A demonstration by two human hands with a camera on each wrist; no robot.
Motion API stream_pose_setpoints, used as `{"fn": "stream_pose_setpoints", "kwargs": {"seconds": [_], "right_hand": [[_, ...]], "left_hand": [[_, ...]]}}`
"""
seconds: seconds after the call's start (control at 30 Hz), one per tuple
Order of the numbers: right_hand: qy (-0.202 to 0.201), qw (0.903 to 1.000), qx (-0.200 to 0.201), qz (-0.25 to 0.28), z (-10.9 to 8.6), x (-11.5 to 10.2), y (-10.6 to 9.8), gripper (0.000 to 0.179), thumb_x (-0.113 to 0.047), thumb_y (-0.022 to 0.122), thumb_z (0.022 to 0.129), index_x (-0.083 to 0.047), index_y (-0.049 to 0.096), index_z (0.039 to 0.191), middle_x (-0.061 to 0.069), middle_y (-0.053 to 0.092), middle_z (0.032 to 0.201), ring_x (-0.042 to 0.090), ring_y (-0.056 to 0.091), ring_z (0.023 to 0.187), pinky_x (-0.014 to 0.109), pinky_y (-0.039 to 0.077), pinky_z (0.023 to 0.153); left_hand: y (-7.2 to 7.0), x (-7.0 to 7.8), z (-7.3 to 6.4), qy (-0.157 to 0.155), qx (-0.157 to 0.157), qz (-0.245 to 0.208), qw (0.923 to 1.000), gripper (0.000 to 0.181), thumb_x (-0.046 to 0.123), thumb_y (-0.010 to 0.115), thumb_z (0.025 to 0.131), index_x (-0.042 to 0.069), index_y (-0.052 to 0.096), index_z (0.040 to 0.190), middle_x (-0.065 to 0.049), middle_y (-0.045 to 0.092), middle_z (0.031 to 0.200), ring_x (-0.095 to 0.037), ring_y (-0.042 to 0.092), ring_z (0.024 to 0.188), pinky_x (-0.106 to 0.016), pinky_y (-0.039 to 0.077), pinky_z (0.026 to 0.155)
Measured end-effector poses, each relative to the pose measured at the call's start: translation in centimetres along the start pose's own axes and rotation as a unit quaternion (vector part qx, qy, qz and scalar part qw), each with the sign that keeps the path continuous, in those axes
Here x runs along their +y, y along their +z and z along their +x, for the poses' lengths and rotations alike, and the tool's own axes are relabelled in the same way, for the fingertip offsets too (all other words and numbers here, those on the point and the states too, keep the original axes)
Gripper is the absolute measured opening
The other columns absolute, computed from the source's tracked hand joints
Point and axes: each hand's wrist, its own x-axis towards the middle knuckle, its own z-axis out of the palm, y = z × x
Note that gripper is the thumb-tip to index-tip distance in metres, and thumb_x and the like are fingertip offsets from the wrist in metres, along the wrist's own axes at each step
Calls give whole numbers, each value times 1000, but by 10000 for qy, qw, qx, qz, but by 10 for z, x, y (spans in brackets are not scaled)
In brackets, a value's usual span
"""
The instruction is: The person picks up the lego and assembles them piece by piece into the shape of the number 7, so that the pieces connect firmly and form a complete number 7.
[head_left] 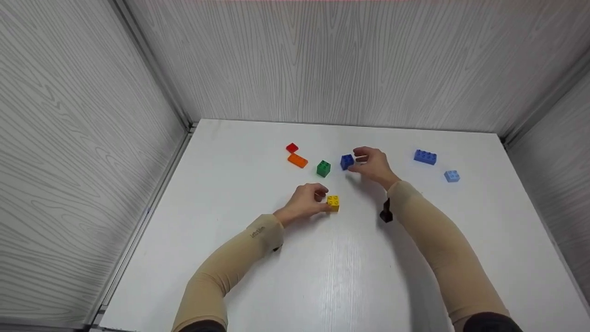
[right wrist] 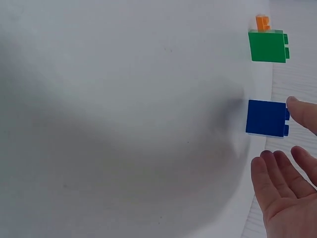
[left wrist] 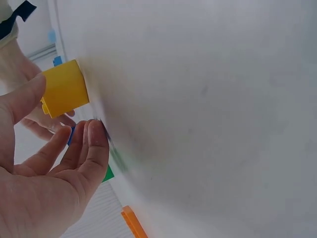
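A yellow toy brick (head_left: 333,203) with studs on top stands on the white table. My left hand (head_left: 304,201) is beside it, thumb at the brick's edge and the other fingers apart from it. In the left wrist view the thumb overlaps the yellow brick (left wrist: 66,88); whether it touches cannot be told. Farther back is a dark blue brick (head_left: 347,162), with my right hand (head_left: 372,165) just to its right. The right wrist view has that blue brick (right wrist: 266,118) between the spread thumb and fingers, not gripped. Left of it stands a green brick (head_left: 323,168).
An orange brick (head_left: 297,160) and a small red one (head_left: 292,147) lie at the back left. Toward the right are a long blue brick (head_left: 425,157) and a light blue brick (head_left: 452,176). Wood-grain panels (head_left: 322,60) border the table (head_left: 295,281) at the back and sides.
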Motion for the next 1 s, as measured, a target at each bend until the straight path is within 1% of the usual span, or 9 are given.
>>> {"fn": "stream_pose_setpoints", "kwargs": {"seconds": [0.2,0.37,0.43,0.57,0.67,0.83,1.0], "right_hand": [[218,9998,-27,3,6,-1,5,67,-16,83,101,-7,56,162,17,58,167,38,59,154,55,49,130],[327,9994,-84,1,9,-2,8,66,-13,81,102,-8,56,163,17,57,168,38,57,154,55,49,130],[301,9995,-115,-9,11,-3,8,66,-12,80,102,-8,56,163,17,57,167,38,57,154,56,49,130],[202,9996,-173,-13,14,-2,9,65,-9,79,102,-7,57,162,19,59,164,39,58,152,57,52,126],[148,9997,-195,-39,18,-1,10,62,-9,78,102,-6,58,161,19,62,162,38,60,151,56,53,126],[134,9996,-178,-144,19,1,11,56,-10,77,103,-6,63,157,20,65,159,38,61,149,56,47,131],[235,9996,-143,-114,18,0,11,51,-10,77,104,-7,66,154,19,66,157,36,62,147,55,47,132]], "left_hand": [[2,1,1,139,-79,67,9998,48,33,89,98,9,77,138,-7,78,129,-21,66,113,-39,60,112],[3,1,0,129,-159,104,9997,39,28,87,101,10,79,134,-6,79,126,-19,65,109,-37,61,111],[2,1,0,132,-172,115,9997,38,27,86,101,11,79,135,-5,79,126,-19,66,109,-37,61,111],[1,1,1,312,-153,234,9991,38,24,87,100,8,79,134,-8,79,127,-19,64,109,-38,59,110],[0,-1,2,346,-164,271,9989,38,23,86,100,7,79,134,-8,79,127,-19,63,109,-38,59,110],[1,-3,2,253,-225,249,9991,37,21,85,101,9,79,136,-6,79,127,-18,64,109,-37,60,110],[0,-2,3,219,-222,257,9992,37,21,85,101,9,78,136,-5,79,127,-19,65,110,-38,60,111]]}}
